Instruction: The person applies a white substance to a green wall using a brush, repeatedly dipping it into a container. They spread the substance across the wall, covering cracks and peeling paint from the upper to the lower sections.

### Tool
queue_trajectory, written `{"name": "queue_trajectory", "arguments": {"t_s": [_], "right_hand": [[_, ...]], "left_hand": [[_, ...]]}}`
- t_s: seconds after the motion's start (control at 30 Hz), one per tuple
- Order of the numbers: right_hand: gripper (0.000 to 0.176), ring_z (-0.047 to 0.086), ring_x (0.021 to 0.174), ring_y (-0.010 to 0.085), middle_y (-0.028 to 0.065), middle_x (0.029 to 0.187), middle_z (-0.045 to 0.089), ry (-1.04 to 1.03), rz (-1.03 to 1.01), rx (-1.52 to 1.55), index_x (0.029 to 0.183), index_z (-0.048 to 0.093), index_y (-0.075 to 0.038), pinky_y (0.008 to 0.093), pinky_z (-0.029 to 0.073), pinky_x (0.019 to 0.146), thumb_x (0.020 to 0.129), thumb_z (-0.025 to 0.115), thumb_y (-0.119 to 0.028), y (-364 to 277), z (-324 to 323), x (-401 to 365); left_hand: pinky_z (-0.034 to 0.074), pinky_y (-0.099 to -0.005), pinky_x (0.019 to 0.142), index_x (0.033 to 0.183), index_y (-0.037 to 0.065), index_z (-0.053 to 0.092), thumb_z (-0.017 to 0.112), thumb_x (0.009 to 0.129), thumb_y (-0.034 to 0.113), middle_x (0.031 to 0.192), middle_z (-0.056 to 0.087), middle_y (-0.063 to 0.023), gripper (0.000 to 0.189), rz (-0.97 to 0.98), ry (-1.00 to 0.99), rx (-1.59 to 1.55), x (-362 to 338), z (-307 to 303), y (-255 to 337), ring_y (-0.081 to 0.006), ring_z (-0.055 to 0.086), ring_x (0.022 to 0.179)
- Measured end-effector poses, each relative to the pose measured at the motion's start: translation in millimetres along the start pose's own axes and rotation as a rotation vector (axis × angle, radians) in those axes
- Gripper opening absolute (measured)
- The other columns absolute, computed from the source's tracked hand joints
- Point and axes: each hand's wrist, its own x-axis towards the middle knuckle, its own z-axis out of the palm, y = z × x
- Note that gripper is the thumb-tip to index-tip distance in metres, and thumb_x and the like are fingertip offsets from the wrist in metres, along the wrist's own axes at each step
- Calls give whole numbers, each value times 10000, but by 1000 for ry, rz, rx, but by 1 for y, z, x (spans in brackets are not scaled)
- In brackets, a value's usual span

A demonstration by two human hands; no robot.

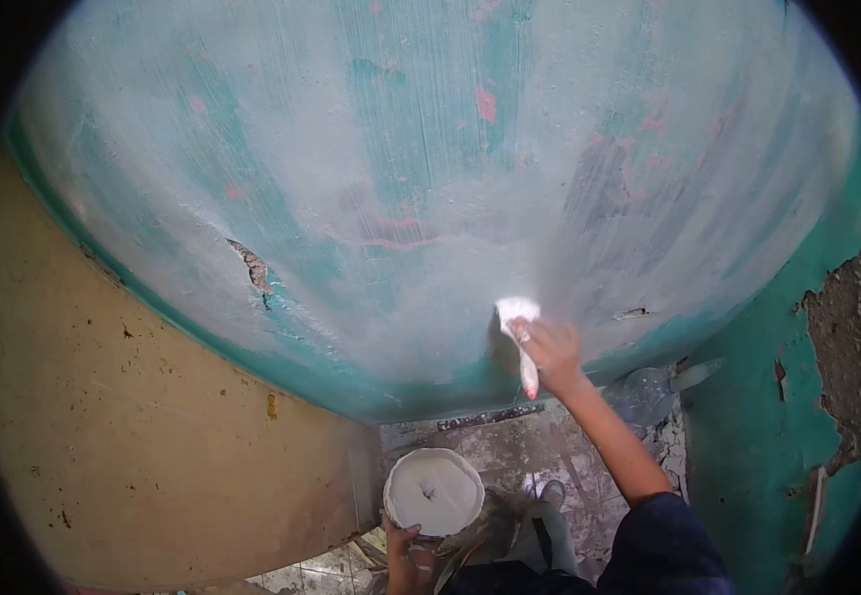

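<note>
My right hand (553, 354) is closed around a paintbrush (529, 375) whose white-coated head lies against the wall (430, 268). White paint is smeared on the brush handle, which ends in a red tip. The wall is green, streaked with whitish paint, with pink patches showing through. Low in the view, my left hand (406, 557) grips the near side of a round bucket (388, 493) of white paint. Part of that hand is hidden below the bucket.
To the left stands a tan panel or wall (173, 466). A green side wall (748, 426) with broken plaster (852, 347) is at right. A clear plastic bottle (639, 395) lies by the wall foot. Debris covers the tiled floor (510, 451) around my shoes (553, 492).
</note>
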Motion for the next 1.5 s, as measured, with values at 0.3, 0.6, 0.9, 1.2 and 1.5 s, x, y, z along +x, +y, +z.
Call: {"name": "queue_trajectory", "arguments": {"t_s": [0.3,0.6,0.9,1.2,1.5], "right_hand": [[282,610,944,199,32,999,684,-125,-27,138,1066,714,-114,355,407,848,814,601,-166,36,-41,62],[347,609,992,190,-1,1106,693,185,-19,-45,1142,718,-145,352,406,832,805,638,-163,32,-68,107],[345,633,969,218,41,1090,689,-216,74,241,1141,695,-101,367,439,821,801,668,-156,0,5,-24],[310,596,1157,242,140,1214,652,-52,849,863,1192,625,27,366,441,1011,891,633,-46,-58,-93,2],[228,618,929,132,89,1014,671,-82,984,967,1077,643,34,278,487,816,866,671,-47,-101,-195,30]], "left_hand": [[413,-592,1041,1482,165,274,590,722,141,1430,379,-155,824,9,47,10,-7,5,6,-391,416,1315],[420,-611,1030,1480,167,281,591,718,145,1424,389,-152,823,-1,64,-32,-1,-3,-4,-398,424,1311],[440,-605,1006,1465,160,286,615,721,154,1395,408,-167,813,46,3,-24,0,9,1,-402,441,1289],[490,-538,946,1413,144,329,610,743,128,1330,446,-139,726,102,-125,5,1,56,16,-350,491,1231],[534,-430,871,1381,106,345,589,745,78,1281,466,-132,682,164,-256,-16,-5,99,13,-282,541,1150]]}}
